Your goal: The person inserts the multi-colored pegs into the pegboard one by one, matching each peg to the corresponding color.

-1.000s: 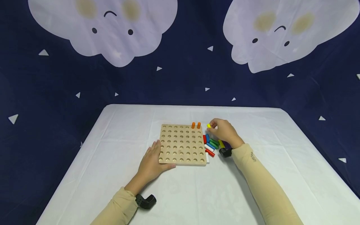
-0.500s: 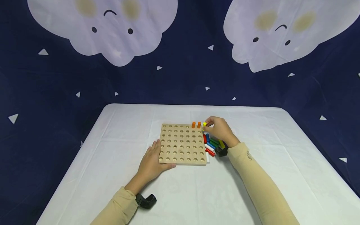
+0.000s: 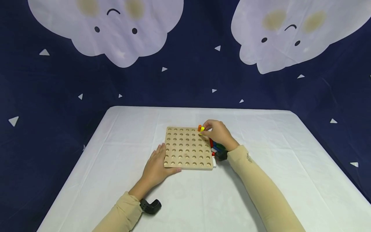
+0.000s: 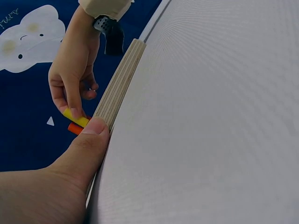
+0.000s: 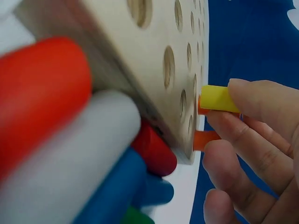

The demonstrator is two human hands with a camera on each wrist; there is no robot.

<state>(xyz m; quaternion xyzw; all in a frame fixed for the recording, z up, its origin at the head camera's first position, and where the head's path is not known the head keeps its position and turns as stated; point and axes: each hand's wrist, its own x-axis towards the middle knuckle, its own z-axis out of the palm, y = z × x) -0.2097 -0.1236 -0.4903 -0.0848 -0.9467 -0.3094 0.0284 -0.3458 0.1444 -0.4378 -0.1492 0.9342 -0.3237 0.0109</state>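
The square wooden pegboard (image 3: 184, 148), with rows of round holes, lies on the table. My right hand (image 3: 219, 132) pinches a yellow peg (image 3: 202, 129) between thumb and fingers over the far right part of the board. In the right wrist view the lower end of the yellow peg (image 5: 216, 98) is above the holes, apart from the board. Two orange pegs (image 5: 203, 139) stand in the far row; the head view shows one orange peg (image 3: 199, 127), the other hidden by the right hand. My left hand (image 3: 155, 166) rests along the board's near left corner, fingers straight, thumb (image 4: 88, 144) against the front edge.
Loose pegs lie beside the board's right edge, partly under the right wrist: a red peg (image 5: 42, 88), a white peg (image 5: 88, 149), a blue peg (image 5: 119, 186) and several others. A white cloth (image 3: 185, 199) covers the table. A dark blue backdrop (image 3: 197, 83) hangs behind.
My right hand has moved left with the yellow peg, from beside the board to above its far right holes. The peg has tipped more upright. The left hand has stayed put.
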